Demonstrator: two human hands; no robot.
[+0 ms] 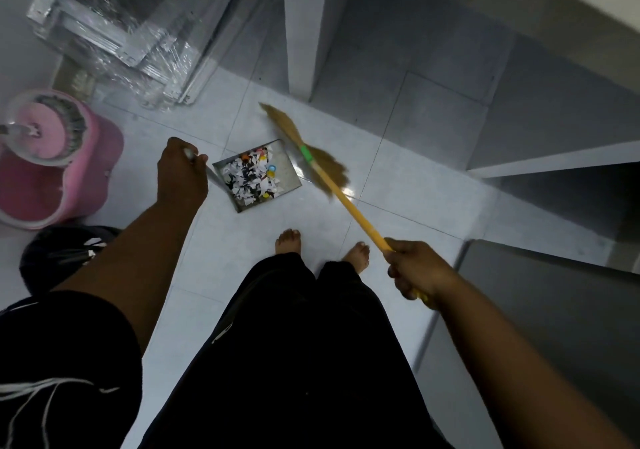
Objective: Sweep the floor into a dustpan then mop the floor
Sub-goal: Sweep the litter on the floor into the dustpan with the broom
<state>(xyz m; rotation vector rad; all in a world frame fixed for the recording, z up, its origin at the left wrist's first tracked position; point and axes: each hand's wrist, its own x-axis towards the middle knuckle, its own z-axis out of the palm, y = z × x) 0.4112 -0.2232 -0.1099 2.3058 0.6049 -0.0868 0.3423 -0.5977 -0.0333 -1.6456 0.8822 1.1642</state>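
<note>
A grey metal dustpan (289, 175) sits on the white tiled floor (398, 178), filled with torn paper scraps and a few coloured bits (251, 177). My left hand (180, 175) grips the dustpan's long handle at its left side. My right hand (414, 270) grips the yellow stick of a straw broom (325, 168). The broom's bristles are blurred and lie along the pan's right edge. A pink mop bucket (59, 161) with a spinner basket stands at the left, a mop shaft poking in at its top.
Plastic-wrapped metal frames (117, 29) lean at the top left. A grey wall corner (304, 26) and grey steps (554, 168) rise at the right. A dark bag (62, 251) lies under my left arm. My bare feet (322, 244) stand just behind the dustpan.
</note>
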